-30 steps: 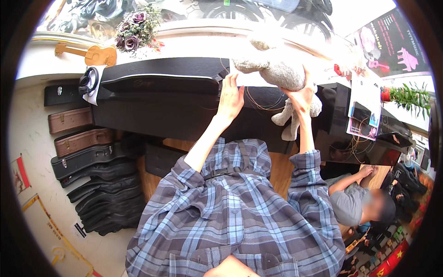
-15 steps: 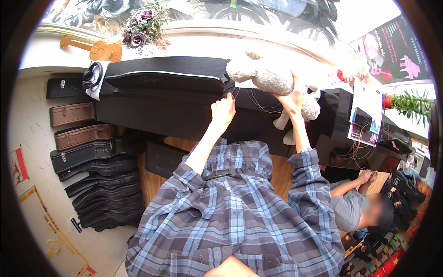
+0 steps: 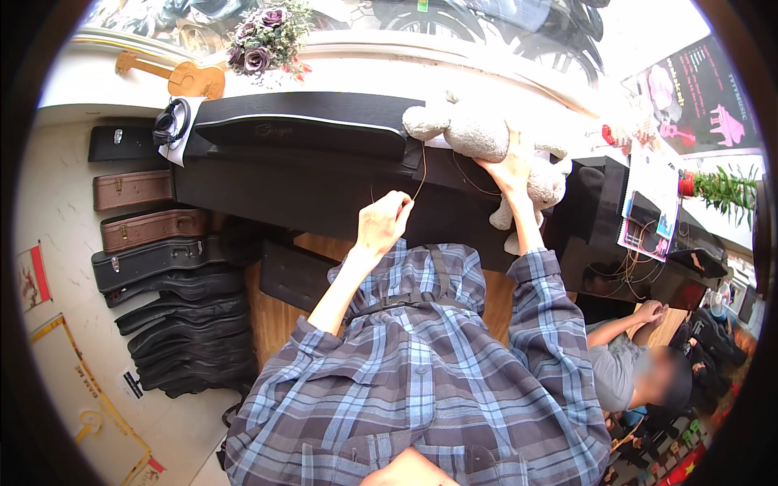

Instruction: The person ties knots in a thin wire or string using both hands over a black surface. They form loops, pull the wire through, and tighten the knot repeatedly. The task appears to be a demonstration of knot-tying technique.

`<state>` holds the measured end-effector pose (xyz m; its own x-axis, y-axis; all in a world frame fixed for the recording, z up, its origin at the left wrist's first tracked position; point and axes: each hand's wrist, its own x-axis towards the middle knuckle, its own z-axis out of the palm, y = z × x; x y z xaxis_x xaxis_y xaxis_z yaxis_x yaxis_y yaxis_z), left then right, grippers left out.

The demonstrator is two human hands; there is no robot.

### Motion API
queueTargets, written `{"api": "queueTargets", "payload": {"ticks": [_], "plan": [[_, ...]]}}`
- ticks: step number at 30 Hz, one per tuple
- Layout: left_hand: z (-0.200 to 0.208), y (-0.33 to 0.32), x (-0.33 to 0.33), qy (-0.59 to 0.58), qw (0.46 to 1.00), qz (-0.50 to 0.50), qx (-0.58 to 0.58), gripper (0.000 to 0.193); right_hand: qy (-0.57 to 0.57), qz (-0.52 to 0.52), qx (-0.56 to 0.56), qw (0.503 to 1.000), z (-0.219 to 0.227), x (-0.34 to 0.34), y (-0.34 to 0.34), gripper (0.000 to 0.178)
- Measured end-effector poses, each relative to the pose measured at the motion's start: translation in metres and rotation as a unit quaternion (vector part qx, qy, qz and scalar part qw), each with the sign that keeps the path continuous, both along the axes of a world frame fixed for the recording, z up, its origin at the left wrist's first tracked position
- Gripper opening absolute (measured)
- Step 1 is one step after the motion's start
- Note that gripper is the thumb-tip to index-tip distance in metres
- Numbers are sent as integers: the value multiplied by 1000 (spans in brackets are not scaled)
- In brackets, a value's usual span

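My left hand [image 3: 382, 225] is closed in a pinch on a thin bronze-coloured string [image 3: 423, 174], held in front of the black piano [image 3: 275, 182]. From my fingers the string runs up toward the piano's top edge. A second dark loop of string [image 3: 470, 176] hangs beside my right hand [image 3: 510, 168]. That hand is wrapped round a light grey plush toy [image 3: 478, 134], which lies tilted over the right part of the piano top, its legs dangling by my wrist. My right fingertips are partly hidden behind the toy.
Headphones [image 3: 168, 121] and a small wooden guitar [image 3: 194, 81] are at the left, near a bunch of flowers [image 3: 263, 44]. Instrument cases [image 3: 134, 190] stack up below. Loose strings [image 3: 636, 267] hang at the right, near a potted plant [image 3: 725, 190] and a seated person [image 3: 620, 368].
My left hand has moved down and slightly left, away from the piano's edge, drawing the string out with it. My right hand stays on the plush toy.
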<state>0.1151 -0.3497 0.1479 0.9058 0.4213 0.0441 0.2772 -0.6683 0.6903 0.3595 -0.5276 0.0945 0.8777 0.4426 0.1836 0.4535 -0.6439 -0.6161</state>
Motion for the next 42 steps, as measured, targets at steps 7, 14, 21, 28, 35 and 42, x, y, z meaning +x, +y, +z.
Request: {"api": "queueTargets", "payload": {"ticks": [7,14,21,28,35,42], "plan": [[36,38,-59,137,975,-40,-173,12,-10,10,6,1000,-6,2,0,106],[54,73,-115,211,933,-63,-285,9,-31,11,-10,999,-13,3,0,108],[92,102,-160,159,916,-32,-367,10,-25,1,-14,1000,-20,7,-2,108],[122,130,-211,123,914,35,-385,8,-33,-1,-22,999,-19,6,0,108],[138,143,-274,48,933,110,-339,11,-35,-2,-10,999,-20,10,-1,108],[155,157,-328,-98,943,157,-278,20,-38,-3,-11,999,-17,11,-2,107]]}}
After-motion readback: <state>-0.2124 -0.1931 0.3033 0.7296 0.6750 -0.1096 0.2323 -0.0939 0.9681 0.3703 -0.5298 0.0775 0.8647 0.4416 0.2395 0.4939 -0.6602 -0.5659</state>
